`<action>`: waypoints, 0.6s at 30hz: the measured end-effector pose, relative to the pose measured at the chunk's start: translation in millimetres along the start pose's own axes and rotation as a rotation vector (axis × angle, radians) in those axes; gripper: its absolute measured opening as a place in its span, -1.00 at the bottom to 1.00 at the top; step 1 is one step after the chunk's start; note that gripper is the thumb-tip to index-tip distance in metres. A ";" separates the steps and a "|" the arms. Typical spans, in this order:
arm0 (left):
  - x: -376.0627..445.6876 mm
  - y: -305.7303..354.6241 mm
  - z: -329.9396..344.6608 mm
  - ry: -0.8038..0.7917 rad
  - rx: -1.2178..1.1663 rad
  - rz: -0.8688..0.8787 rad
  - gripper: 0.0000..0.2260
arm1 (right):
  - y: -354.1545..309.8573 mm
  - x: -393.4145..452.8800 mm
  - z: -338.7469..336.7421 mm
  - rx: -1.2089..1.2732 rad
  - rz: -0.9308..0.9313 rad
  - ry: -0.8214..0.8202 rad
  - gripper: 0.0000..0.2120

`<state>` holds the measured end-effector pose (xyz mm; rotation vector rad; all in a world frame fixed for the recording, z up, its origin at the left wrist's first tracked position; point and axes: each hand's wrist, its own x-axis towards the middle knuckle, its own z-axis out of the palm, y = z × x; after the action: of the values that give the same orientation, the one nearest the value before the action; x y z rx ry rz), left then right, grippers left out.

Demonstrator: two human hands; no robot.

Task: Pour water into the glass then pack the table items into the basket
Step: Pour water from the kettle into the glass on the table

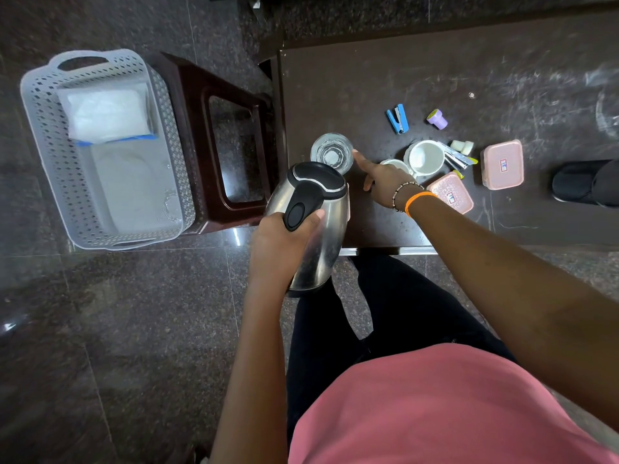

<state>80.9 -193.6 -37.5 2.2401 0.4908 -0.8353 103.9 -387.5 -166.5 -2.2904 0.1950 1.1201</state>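
Note:
A steel kettle (321, 236) with a black lid and handle is tilted toward a clear glass (331, 152) at the table's left edge. My left hand (284, 246) grips the kettle's handle. My right hand (382, 179) rests beside the glass, its index finger touching the glass's right side and the other fingers apart. A grey perforated basket (40, 128) stands on the floor at the left and holds a white packet (107, 112) and a clear lid.
On the dark table (435, 78) lie a blue stapler (397, 118), a purple cap (437, 119), two white cups (425, 159), sachets (457, 157), a small white bottle (462, 147) and two pink boxes (502, 164). A brown stool (227, 145) stands between basket and table. A black shoe (582, 187) is at right.

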 end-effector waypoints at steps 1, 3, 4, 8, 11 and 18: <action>0.3 0.1 0.0 -0.001 0.000 -0.002 -0.59 | -0.1 0.1 0.5 -0.001 0.003 0.000 -0.26; 0.6 0.4 0.0 -0.002 0.000 -0.004 -0.59 | -0.2 0.0 1.4 -0.001 0.011 -0.001 -0.27; 0.6 0.4 0.1 -0.001 -0.001 -0.002 -0.58 | -0.4 0.1 2.0 0.000 0.013 -0.002 -0.27; -0.2 0.6 0.4 0.003 -0.003 0.006 -0.57 | -1.3 0.7 3.5 0.003 0.026 -0.015 -0.27; -0.3 0.0 0.7 0.003 -0.002 0.004 -0.58 | -0.8 0.8 3.3 -0.001 0.027 -0.012 -0.27; 1.6 -0.4 3.3 -0.005 0.014 -0.011 -0.58 | 1.7 2.4 1.9 -0.026 0.013 -0.011 -0.28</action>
<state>80.5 -195.5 -40.6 2.2488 0.4965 -0.8524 103.5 -387.5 -170.0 -2.3081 0.1923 1.1479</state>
